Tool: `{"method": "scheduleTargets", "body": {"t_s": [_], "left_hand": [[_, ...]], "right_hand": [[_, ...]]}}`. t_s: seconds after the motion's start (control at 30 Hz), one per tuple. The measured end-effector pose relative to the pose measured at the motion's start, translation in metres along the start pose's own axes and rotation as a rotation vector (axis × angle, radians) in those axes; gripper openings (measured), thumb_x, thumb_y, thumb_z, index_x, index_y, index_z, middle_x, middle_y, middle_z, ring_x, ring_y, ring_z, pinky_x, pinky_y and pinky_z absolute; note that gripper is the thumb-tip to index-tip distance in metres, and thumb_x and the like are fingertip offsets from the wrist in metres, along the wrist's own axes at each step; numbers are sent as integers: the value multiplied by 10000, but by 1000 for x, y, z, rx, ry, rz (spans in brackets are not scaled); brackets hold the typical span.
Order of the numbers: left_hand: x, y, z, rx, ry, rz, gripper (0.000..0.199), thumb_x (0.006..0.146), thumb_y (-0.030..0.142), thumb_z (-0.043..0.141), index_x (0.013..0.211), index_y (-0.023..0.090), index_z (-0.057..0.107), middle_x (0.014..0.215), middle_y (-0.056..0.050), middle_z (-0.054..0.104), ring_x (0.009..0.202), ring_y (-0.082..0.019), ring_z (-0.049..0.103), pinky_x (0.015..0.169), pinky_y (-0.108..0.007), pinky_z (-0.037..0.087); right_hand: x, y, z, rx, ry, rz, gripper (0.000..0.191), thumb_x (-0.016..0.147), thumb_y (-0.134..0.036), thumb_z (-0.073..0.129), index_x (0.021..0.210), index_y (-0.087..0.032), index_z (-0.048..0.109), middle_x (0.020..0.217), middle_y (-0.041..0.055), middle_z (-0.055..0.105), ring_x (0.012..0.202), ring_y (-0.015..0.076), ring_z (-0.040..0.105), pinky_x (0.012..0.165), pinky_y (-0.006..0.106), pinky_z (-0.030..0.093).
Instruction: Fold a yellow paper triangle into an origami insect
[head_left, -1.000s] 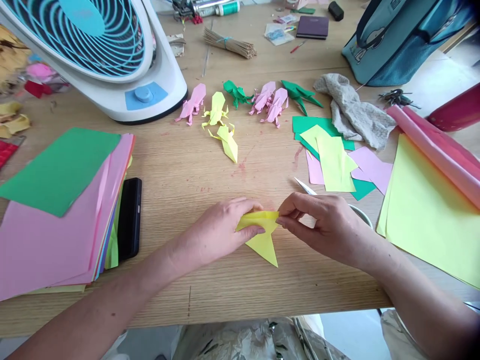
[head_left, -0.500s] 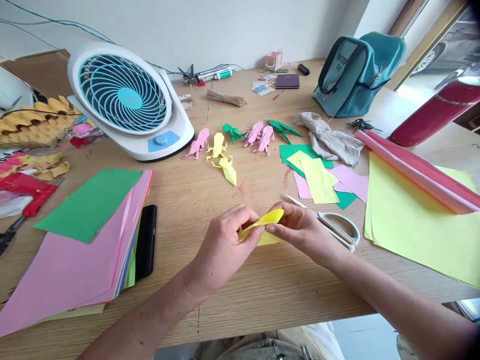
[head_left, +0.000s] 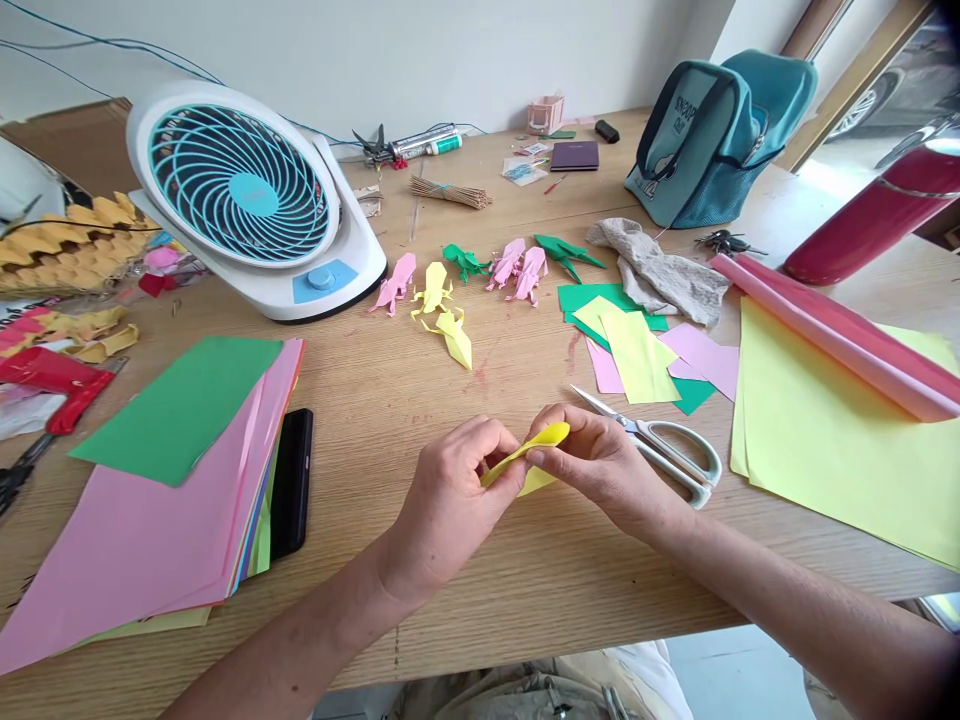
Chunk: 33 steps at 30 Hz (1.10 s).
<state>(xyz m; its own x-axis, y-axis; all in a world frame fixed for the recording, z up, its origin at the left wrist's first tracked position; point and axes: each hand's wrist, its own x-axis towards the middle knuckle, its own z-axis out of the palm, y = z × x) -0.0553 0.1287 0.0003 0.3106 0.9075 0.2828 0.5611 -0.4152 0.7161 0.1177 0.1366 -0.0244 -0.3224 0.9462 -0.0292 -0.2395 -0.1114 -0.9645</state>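
A small folded piece of yellow paper (head_left: 553, 435) is pinched between both hands above the wooden table (head_left: 360, 440). My left hand (head_left: 457, 490) grips its left side with thumb and fingers. On the other side, my right hand (head_left: 600, 460) pinches it with thumb and forefinger, the thumbs close together. One fold curves upward, and a flap hangs below the fingers. White-handled scissors (head_left: 679, 455) lie just right of my right hand. Beyond the hands sit folded paper figures, among them a yellow one (head_left: 453, 340), a pink one (head_left: 394, 284) and a green one (head_left: 465, 262).
A fan (head_left: 255, 200) and a paper stack (head_left: 165, 530) with a black phone (head_left: 292, 485) are at left. Cut paper pieces (head_left: 637, 355), a grey cloth (head_left: 660, 270), large yellow sheets (head_left: 840, 450), a red bottle (head_left: 870, 215) and a teal bag (head_left: 705, 150) are at right.
The upper fold of the yellow paper looks narrower and flatter, and the thumbs have shifted slightly on it. Both hands still hold it in nearly the same place.
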Motion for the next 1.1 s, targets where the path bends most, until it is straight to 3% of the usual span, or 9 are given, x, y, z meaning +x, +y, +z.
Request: {"method": "scheduleTargets", "body": {"t_s": [0.37, 0.5, 0.6, 0.87, 1.1], "left_hand": [[-1, -5, 5, -39, -20, -78, 262, 891, 236, 662, 671, 171, 534, 623, 43, 536, 579, -71, 476, 537, -197, 359], [0, -5, 4, -118, -52, -91, 101, 914, 267, 644, 860, 183, 663, 778, 8, 647, 654, -83, 568, 552, -176, 429], [2, -4, 2, -207, -55, -112, 100, 919, 247, 627, 952, 187, 699, 855, -16, 672, 688, -92, 608, 554, -169, 469], [7, -4, -3, -302, -88, -212, 93, 875, 203, 660, 924, 184, 735, 808, -12, 713, 654, -102, 616, 580, -192, 488], [6, -9, -2, -411, -84, -299, 118, 844, 266, 713, 778, 169, 705, 733, -3, 700, 650, -106, 614, 596, -202, 479]], "right_hand": [[0, 0, -1, 62, 36, 69, 343, 680, -441, 866, 751, -200, 633, 708, -23, 614, 655, 109, 522, 603, 254, 423], [1, 0, -3, 37, 46, 60, 336, 702, -449, 847, 741, -197, 628, 718, -22, 609, 671, 111, 530, 632, 258, 443], [1, -2, -4, 46, 46, 45, 311, 739, -443, 823, 789, -204, 630, 748, -18, 619, 689, 111, 547, 658, 261, 465], [4, 7, -6, 49, 47, -9, 334, 717, -412, 850, 836, -217, 606, 758, -16, 628, 679, 110, 567, 643, 260, 492], [3, 13, -6, -4, -7, -72, 275, 771, -348, 820, 897, -218, 613, 806, -18, 618, 737, 106, 574, 717, 266, 485]]}}
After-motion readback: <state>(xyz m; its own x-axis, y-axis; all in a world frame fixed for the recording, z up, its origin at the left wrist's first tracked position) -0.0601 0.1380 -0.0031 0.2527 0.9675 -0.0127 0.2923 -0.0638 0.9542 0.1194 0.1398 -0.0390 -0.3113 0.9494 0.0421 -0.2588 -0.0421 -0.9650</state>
